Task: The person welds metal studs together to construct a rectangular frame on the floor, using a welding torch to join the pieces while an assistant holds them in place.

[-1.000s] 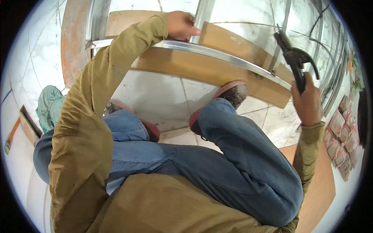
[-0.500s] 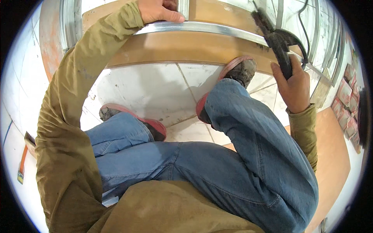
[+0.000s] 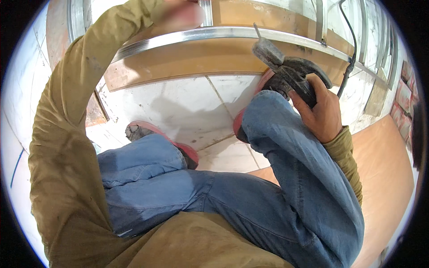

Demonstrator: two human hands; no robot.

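My right hand (image 3: 322, 111) is closed round the handle of a black welding electrode holder (image 3: 290, 76) above my right knee. A short thin electrode (image 3: 256, 30) sticks out of its jaw, pointing up and away across a shiny metal bar (image 3: 232, 32). A black cable (image 3: 353, 49) hangs to the right of the holder. At the far left of the bar, by its joint with a metal upright (image 3: 206, 12), is my left hand (image 3: 178, 15). It is blurred, so its fingers and any grip are hidden.
Brown boards (image 3: 192, 56) lie under the metal frame. My shoes (image 3: 149, 129) stand on white marbled tiles (image 3: 214, 94). A tan sheet (image 3: 384, 165) is at my right, with red-and-white packages (image 3: 402, 98) beyond it. More metal bars run at the far right.
My right hand has brought the electrode holder leftward and nearer my knee, its electrode swinging left over the bar. My left hand, seen before with its thumb on the bar, has shifted left.
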